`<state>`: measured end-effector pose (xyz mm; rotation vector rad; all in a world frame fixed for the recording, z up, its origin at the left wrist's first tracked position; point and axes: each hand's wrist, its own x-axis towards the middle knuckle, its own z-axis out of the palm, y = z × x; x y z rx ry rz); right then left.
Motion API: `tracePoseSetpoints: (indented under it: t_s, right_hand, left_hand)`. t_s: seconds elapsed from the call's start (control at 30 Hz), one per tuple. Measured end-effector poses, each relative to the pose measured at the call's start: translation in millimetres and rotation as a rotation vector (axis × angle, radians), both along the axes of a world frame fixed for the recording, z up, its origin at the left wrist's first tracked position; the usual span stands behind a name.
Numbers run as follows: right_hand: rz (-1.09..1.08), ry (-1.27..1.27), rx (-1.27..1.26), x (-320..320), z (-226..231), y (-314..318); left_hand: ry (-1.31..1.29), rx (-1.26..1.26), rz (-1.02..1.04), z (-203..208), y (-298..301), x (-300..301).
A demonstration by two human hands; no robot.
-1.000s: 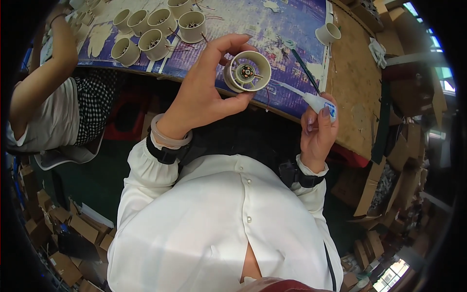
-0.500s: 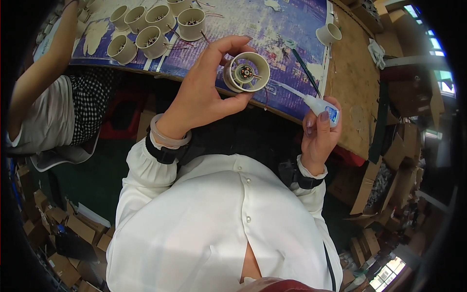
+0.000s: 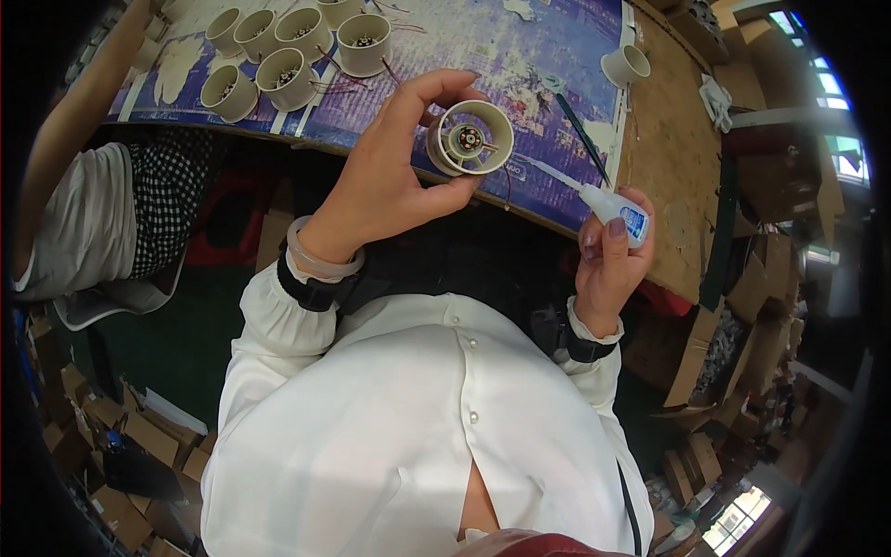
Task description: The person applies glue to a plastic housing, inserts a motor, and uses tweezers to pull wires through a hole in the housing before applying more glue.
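My left hand (image 3: pixel 394 158) is closed around a cream round housing (image 3: pixel 444 153), thumb below and fingers above. The housing's open end faces up toward me. Inside, spokes carry a small motor core with copper windings (image 3: pixel 471 139), and a thin dark wire hangs from its side. My right hand (image 3: pixel 613 251) grips a small white glue bottle (image 3: pixel 617 213) with a blue label. The bottle's long thin nozzle (image 3: pixel 552 173) points left toward the housing, and its tip stays apart from the rim.
Several similar housings (image 3: pixel 364 45) with wires stand at the table's far left. One more housing (image 3: pixel 626 66) is at the far right, near a dark thin tool (image 3: pixel 583 139) and a crumpled white cloth (image 3: pixel 716 102). A co-worker's arm (image 3: pixel 88 121) is at the left. Cardboard boxes (image 3: pixel 701 357) stand to the right.
My hands, the housing and the glue bottle have hardly moved. The co-worker's arm and body at the left have shifted slightly left.
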<state>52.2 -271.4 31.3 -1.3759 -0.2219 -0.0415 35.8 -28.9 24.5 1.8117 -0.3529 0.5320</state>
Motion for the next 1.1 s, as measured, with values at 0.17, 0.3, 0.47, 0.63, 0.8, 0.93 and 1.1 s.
tracePoseSetpoints:
  t_s: [0.17,0.3,0.47,0.63,0.8,0.93,1.1]
  right_hand:
    - [0.006,0.007,-0.008,0.5,-0.3,-0.8]
    - [0.011,0.003,-0.007,1.2,1.6,-1.4]
    - [0.017,0.003,-0.023,1.3,2.9,-1.1]
    - [-0.001,-0.002,-0.050,-1.0,7.0,0.8]
    - [-0.010,-0.034,-0.079,-2.0,7.8,2.0]
    - [-0.015,-0.060,-0.117,-2.3,8.3,2.7]
    - [0.003,0.005,-0.060,0.2,6.8,-0.1]
  left_hand:
    - [0.000,-0.002,-0.004,0.8,0.7,-0.1]
    - [0.005,-0.005,-0.007,0.8,0.7,0.3]
    - [-0.001,-0.014,-0.013,0.5,0.2,-0.5]
    - [-0.012,0.006,-0.010,-0.2,0.6,-1.5]
    - [-0.011,-0.002,-0.012,-2.2,1.2,-1.8]
    - [-0.011,-0.007,-0.015,-2.4,0.6,-1.8]
    - [-0.006,-0.018,-0.016,-3.3,1.3,-2.5]
